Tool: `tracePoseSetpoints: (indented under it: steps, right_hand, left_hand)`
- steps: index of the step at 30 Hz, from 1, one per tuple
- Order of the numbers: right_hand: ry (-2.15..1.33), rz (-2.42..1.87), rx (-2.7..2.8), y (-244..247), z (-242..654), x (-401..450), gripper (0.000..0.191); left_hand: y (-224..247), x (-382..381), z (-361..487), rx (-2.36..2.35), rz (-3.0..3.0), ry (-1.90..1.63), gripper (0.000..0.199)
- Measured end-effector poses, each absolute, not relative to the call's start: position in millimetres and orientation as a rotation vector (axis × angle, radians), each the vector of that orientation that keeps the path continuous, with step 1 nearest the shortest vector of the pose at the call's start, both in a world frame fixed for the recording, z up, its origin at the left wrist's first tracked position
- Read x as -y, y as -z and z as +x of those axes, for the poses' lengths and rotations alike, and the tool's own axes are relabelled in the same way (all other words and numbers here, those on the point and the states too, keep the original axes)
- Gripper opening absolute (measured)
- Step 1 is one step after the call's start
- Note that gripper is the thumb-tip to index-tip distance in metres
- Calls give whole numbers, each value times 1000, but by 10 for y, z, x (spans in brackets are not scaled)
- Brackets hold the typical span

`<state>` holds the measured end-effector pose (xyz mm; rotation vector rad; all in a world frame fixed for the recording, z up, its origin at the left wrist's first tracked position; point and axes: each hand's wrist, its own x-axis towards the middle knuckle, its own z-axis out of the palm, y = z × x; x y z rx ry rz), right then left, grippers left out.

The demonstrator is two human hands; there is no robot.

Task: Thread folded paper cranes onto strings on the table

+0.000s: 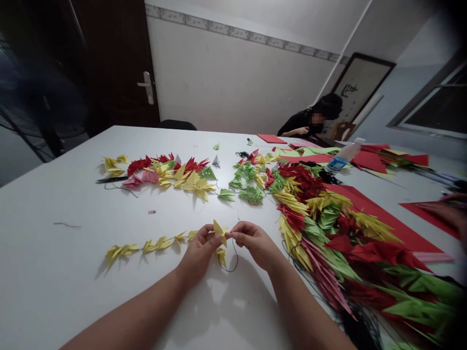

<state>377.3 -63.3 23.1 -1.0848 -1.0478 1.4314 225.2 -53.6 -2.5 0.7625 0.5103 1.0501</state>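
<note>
My left hand (201, 250) pinches a yellow folded-paper piece (219, 230) above the table. Close on its right, the fingertips of my right hand (254, 241) are pressed together beside the paper; what they grip is too small to make out. A dark cord (236, 262) loops down below my fingers. Another yellow piece (221, 255) hangs under my left hand. To the left, a string of yellow folded pieces (156, 244) lies on the white table (65, 272), reaching as far as my left hand.
Behind my hands lie red, pink and yellow folded pieces (193, 180), scissors (111, 180) and green pieces (244, 175). Strung paper bundles (295, 214) fill the right side, near a water bottle (343, 156) and red sheets (368, 209). A person (310, 119) sits across; another hand (447, 211) is at right.
</note>
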Motion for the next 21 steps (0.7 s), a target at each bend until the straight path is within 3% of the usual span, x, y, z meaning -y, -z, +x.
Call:
tracePoseSetpoints:
  steps: [16, 21]
  right_hand:
    - [-1522, -1063, 858, -156, 3708, 607, 22]
    - [-1406, -1177, 1123, -162, 3883, 576, 20]
  left_hand:
    - [36, 499, 2241, -470, 662, -988, 25]
    - [49, 485, 2232, -559, 719, -1001, 27]
